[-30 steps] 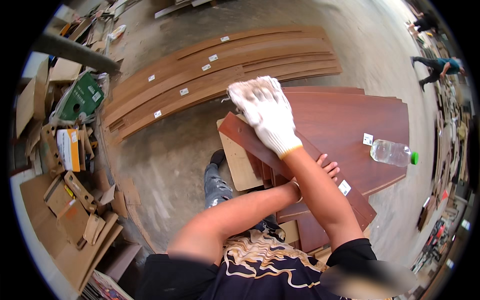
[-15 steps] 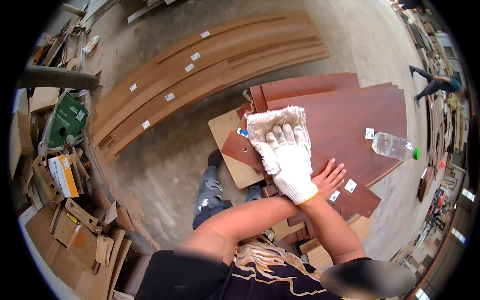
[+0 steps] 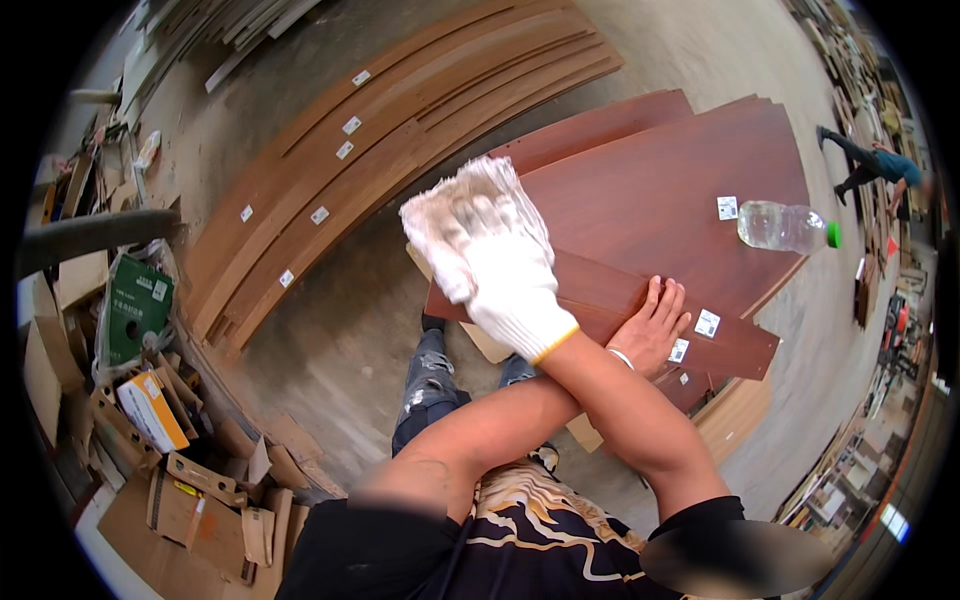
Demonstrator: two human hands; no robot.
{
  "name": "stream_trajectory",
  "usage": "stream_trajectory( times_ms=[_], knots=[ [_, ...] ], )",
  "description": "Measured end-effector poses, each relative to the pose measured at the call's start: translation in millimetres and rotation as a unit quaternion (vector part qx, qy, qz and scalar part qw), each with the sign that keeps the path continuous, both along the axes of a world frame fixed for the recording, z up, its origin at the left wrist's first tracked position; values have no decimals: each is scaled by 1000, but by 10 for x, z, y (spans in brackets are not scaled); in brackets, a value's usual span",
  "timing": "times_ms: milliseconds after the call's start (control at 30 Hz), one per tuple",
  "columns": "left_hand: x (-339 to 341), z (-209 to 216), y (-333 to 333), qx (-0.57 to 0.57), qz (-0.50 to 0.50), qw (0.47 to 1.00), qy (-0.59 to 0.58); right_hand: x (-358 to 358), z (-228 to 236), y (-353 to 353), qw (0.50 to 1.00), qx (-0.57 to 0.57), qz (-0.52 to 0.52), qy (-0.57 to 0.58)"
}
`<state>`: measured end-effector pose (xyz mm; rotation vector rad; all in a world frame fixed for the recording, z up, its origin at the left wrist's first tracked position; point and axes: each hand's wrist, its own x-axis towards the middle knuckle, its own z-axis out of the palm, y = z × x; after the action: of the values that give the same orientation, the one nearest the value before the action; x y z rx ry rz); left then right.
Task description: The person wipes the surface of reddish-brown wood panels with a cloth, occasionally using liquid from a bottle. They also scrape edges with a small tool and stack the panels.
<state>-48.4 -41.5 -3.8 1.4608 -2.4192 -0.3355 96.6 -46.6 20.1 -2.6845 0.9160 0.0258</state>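
My forearms are crossed, the right one lying over the left. In a white knit glove, my right hand (image 3: 510, 265) holds a fluffy off-white rag (image 3: 432, 238) under its palm and fingers, at the left end of a narrow reddish-brown board (image 3: 595, 284). My bare left hand (image 3: 650, 325) rests flat on that same board further right, fingers stretched out, beside two white labels (image 3: 706, 322). Glove and rag hide part of the board's left end. Beneath and beyond it are wider reddish-brown panels (image 3: 670, 195).
A clear bottle (image 3: 782, 228) with a green cap lies on the panels at the right. Long brown boards (image 3: 390, 170) with labels lie on the floor beyond. Cardboard scraps (image 3: 205, 520) and a green box (image 3: 135, 310) fill the left side. Another person (image 3: 880, 165) walks far right.
My right hand has slid left and slightly away with the rag, towards the board's left end. My left hand stays on the board. The view has shifted a little.
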Motion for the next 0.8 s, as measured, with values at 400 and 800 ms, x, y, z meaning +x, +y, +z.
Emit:
stream_trajectory(
  times_ms=[400,800],
  knots=[
    [-66,49,16,29,10,999,37,-234,-244,324,998,32,8,-54],
    [-13,98,36,47,-10,999,18,0,282,67,990,128,-28,-49]
  ],
)
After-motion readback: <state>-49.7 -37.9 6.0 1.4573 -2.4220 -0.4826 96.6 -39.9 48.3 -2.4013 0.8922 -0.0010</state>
